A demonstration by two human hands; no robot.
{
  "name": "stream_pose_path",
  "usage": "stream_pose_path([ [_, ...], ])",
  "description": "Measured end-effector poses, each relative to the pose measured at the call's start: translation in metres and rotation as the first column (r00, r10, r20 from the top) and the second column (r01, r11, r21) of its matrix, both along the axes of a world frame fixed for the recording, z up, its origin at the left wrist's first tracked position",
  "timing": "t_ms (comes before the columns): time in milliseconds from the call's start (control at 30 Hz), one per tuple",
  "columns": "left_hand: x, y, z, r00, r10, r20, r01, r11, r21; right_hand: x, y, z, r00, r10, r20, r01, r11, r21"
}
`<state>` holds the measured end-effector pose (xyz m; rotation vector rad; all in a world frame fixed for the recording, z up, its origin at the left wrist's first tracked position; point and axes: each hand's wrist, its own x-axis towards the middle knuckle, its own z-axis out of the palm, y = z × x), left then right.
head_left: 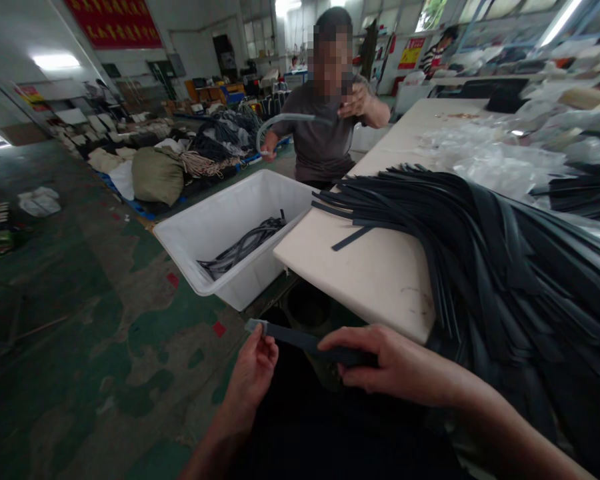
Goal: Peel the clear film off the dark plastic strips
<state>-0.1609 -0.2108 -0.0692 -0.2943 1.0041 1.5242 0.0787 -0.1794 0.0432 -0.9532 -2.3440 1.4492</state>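
Note:
Between my two hands runs a flat black strip [293, 339], held over my lap in front of the table corner. My left hand [256, 367] pinches its grey, paler end between thumb and fingers. Further along, my right hand [380, 363] is wrapped around the strip, with thumb and fingers on either side; the far end there is partly hidden. A large heap of similar black strips [480, 233] lies on the table [365, 267] to my right and hangs over its near edge. One short loose strip [353, 238] rests apart from the heap.
A white plastic tub [195, 233] with several dark strips inside stands left of the table. Behind it a co-worker [317, 133] holds a curved grey strip [285, 118]. Clear plastic bags [505, 157] cover the table's far right. Sacks [157, 175] and bundles lie along the floor.

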Motion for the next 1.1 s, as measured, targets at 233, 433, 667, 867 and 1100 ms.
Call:
stream_pose_path([
  [233,0.003,0.004,0.001,0.998,-0.049,0.048,0.054,0.993,-0.103,0.033,-0.019,0.022,0.977,0.061,-0.204,0.01,0.944,0.329],
  [433,0.018,-0.001,0.006,0.983,-0.178,0.054,0.182,0.979,-0.091,0.013,-0.009,-0.004,0.974,0.038,-0.222,0.11,0.78,0.616],
  [667,0.029,-0.009,0.015,0.905,-0.426,0.012,0.421,0.898,0.131,-0.035,0.008,-0.051,0.975,0.148,-0.166,0.004,0.736,0.677],
  [867,0.029,-0.013,0.021,0.859,-0.508,0.059,0.486,0.847,0.215,-0.036,0.012,-0.051,0.943,0.133,-0.305,0.066,0.824,0.563],
  [1100,-0.041,0.024,-0.015,0.988,-0.025,-0.154,0.011,0.996,-0.09,0.022,-0.006,0.006,0.906,0.138,-0.401,-0.065,0.979,0.192],
])
